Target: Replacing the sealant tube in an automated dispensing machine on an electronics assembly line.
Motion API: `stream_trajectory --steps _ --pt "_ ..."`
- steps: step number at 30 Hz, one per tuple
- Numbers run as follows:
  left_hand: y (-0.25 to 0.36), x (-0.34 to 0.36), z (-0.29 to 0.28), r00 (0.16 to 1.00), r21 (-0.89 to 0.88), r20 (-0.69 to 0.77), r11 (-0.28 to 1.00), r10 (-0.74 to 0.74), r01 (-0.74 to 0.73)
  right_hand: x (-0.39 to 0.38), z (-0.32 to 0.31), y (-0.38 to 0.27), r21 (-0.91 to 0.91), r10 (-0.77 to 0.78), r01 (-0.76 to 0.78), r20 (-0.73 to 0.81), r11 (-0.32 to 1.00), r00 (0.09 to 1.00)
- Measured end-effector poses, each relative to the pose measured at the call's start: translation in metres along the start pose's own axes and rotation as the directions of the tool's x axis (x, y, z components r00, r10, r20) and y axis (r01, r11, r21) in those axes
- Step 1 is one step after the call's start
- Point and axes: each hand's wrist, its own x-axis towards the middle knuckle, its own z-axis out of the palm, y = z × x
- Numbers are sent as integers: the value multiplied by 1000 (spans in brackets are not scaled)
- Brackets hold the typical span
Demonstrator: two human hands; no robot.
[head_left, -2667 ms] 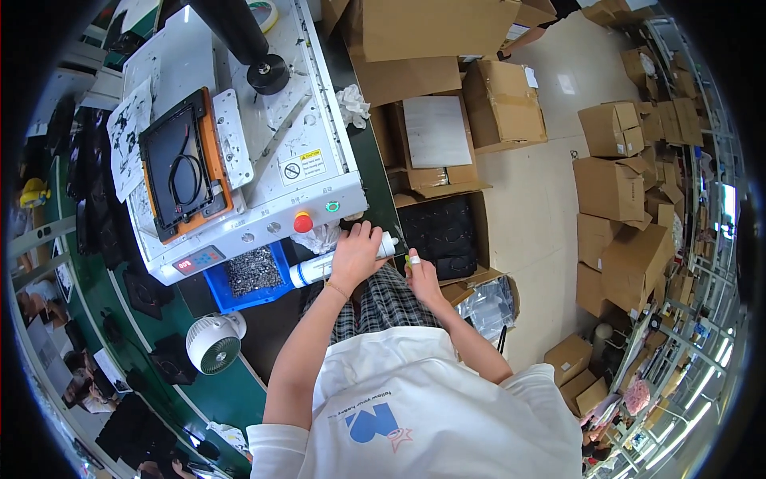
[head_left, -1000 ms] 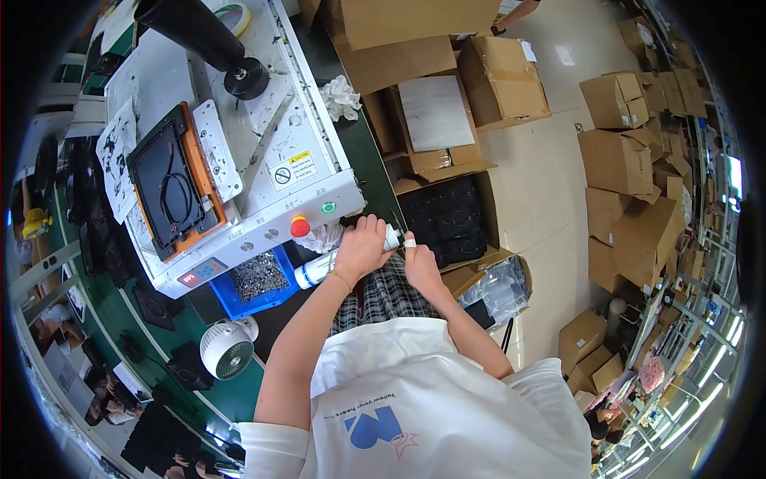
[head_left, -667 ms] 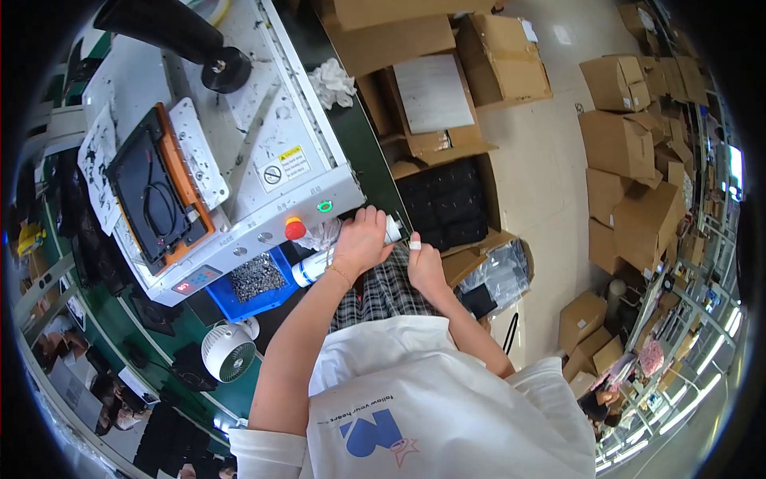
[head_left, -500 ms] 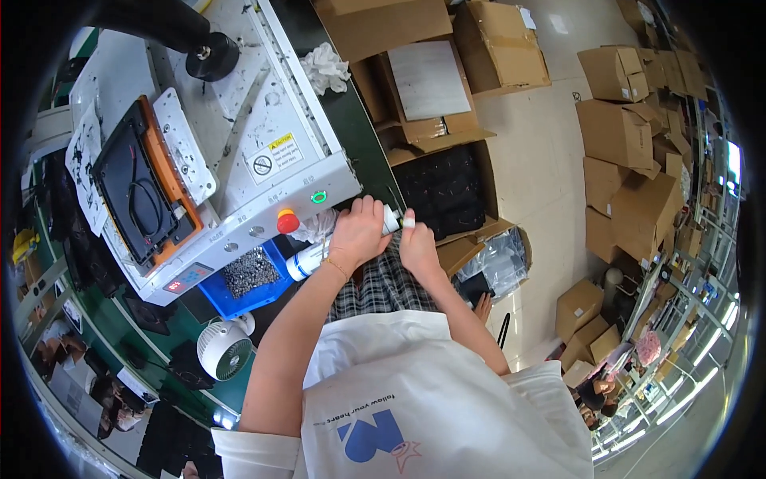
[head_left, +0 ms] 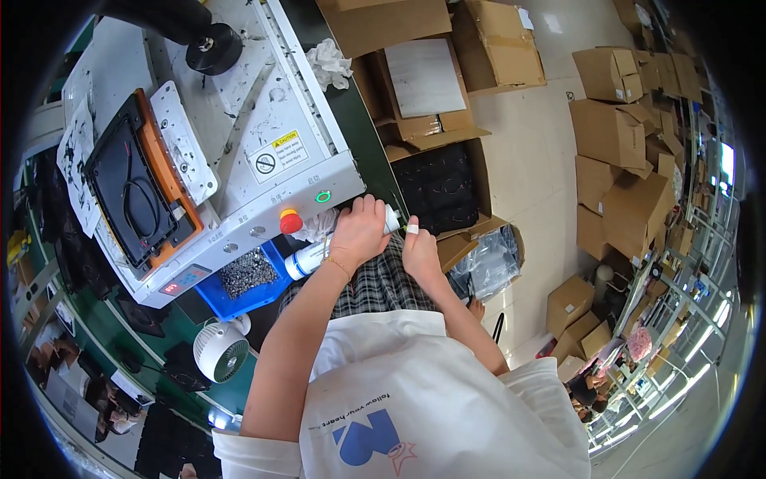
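Observation:
My left hand (head_left: pixel 359 233) is wrapped round a white cylindrical bottle (head_left: pixel 305 261) with a blue band at its lower-left end. The other end of the bottle sticks out past my fingers towards my right hand. Just beside that end, my right hand (head_left: pixel 420 254) is closed, with a white wrap on one finger. A thin dark piece shows at its fingertips, but its kind cannot be made out. Both hands are above my checked garment (head_left: pixel 363 281), in front of a light grey machine (head_left: pixel 263 195).
The machine carries a red emergency button (head_left: pixel 290 221), a green-lit button (head_left: pixel 322 196) and an orange fixture with a black frame (head_left: pixel 128 188). A blue bin (head_left: pixel 267 302) of small metal parts and a white fan (head_left: pixel 221 351) are at left. Open cardboard boxes (head_left: pixel 499 48) stand at right.
The view has shifted slightly. My right hand has moved a little away from the bottle's end, and its thumb is lower. The left hand keeps its hold.

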Motion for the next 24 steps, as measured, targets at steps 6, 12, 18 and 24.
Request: stream_trajectory --steps 6,12,18,24 --pt "-3 2 1 1000 -8 -16 1000 -6 6 10 3 -10 -30 -48 46 -55 998 997" --pt "-4 1 1 1000 1 8 1000 -7 7 -1 1 -5 -38 -28 26 -66 999 997" --pt "-5 1 5 1000 2 -23 1000 -2 2 4 0 -6 -59 -29 26 -51 998 998" --pt "-6 4 3 1000 -11 -31 1000 -7 6 1 2 8 -34 3 -5 -59 999 998"
